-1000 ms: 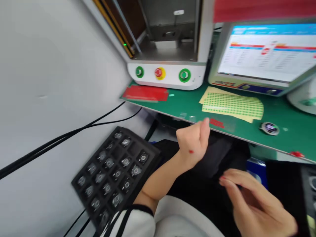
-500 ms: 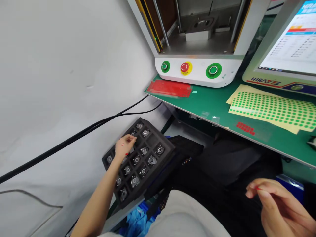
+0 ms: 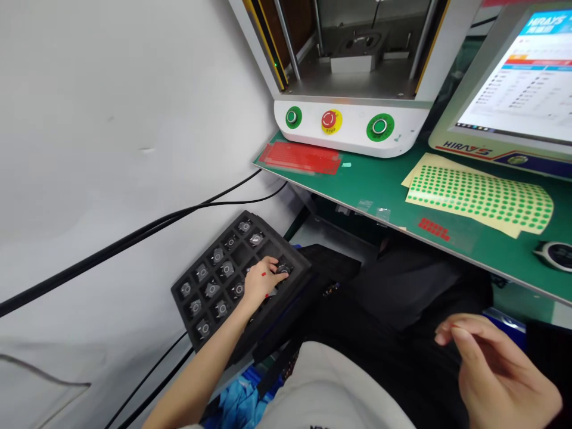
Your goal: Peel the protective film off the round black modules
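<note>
Two small red patches [image 3: 263,274] sit on the back of our left hand [image 3: 257,286], which reaches over the black tray [image 3: 190,333]. We have its thumb and forefinger at a round watch part [image 3: 284,270] in a pocket near the tray's right-hand end, just below the green table [image 3: 379,193]. The part lies directly at those fingertips, level with the thumb and just beyond the forefinger. The digits are a little apart along its near side; we cannot tell whether they pinch it. It looks round, so we read no clear long axis, while the tray's longer side slants from lower left to upper right.

Our left hand is much the nearer one. We hold the right hand [image 3: 500,363] well apart from the tray, its thumb and forefinger together at the tips; whether anything thin lies between them, we cannot tell. Ahead of it, on the table, are a cluster of red pieces [image 3: 433,229], a sheet of green dots [image 3: 478,196] and, farther right, a round watch [image 3: 558,255].
</note>
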Motion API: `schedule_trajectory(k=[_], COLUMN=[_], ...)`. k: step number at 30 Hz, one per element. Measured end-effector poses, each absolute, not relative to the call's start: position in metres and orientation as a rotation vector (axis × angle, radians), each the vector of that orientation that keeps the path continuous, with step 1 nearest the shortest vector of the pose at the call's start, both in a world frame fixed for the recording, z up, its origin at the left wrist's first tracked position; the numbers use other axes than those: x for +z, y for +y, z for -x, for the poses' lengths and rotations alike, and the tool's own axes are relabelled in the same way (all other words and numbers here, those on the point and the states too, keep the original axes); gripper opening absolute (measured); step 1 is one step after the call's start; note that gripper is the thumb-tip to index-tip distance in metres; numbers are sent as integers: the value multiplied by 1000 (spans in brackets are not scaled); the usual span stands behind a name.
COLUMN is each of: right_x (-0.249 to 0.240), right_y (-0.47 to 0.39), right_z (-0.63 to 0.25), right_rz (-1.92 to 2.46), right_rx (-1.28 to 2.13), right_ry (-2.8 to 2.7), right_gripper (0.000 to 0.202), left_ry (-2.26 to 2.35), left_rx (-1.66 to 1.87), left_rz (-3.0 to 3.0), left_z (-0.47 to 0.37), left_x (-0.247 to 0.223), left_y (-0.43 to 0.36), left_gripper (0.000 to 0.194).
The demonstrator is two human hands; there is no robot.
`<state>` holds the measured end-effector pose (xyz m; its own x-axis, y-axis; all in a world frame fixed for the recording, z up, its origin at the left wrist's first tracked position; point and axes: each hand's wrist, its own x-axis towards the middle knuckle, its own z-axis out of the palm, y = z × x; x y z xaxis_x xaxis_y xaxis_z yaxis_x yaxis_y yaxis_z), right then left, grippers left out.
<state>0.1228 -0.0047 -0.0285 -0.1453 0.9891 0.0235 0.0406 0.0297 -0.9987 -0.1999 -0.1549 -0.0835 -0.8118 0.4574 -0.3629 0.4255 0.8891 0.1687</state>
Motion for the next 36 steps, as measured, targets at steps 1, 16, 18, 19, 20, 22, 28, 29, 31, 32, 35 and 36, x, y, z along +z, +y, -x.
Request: schedule_trajectory(k=[1,16,18,19,20,22,28,29,31,32,35,36], right_x=[-30,-25,-20,-17,-16,-14,-11,-11,-9,-8,-2,1], right_y=[-4,-11,-12,-12,-12,-13,-10,-9,-7,-7,-8,-9], right_z=[-123,-89,-91,-93,-95,-99,-99,-99,-99,-101,-111,-115], right_rz=[1144,883,857,869,888,920,901,899,907,914,892,866], right_rx=[1282,1884,1934,1932,1924,1936,2159,2170,2073,1967,1750,1782], right_ry=[-1376,-1172,-1061,-1018,-983,-917,-746,-743,-779,-812,-928,-968], right_gripper=[6,49,55,58,61,67,77,76,66,57,24,15], left_ry=[2663,1782,1694,1662,1618,1465,1008,993,1049,1102,1212,1221], left_rx=[136,1374,1411,1432,1442,1400,1339,1363,1385,1380,1336,1320], left_rz=[-660,-1512,-1524,-1504,-1483,-1481,-1461,-1441,-1475,-1523,-1662,-1688], left_z=[198,66,55,53,51,52,59,59,60,60,61,61], left_x=[-81,10,13,13,12,10,3,3,2,3,7,8], left_y=[-155,-69,-63,-60,-58,-54,-39,-37,-36,-37,-39,-39], left_gripper=[16,29,32,35,39,51,59,58,61,64,70,70])
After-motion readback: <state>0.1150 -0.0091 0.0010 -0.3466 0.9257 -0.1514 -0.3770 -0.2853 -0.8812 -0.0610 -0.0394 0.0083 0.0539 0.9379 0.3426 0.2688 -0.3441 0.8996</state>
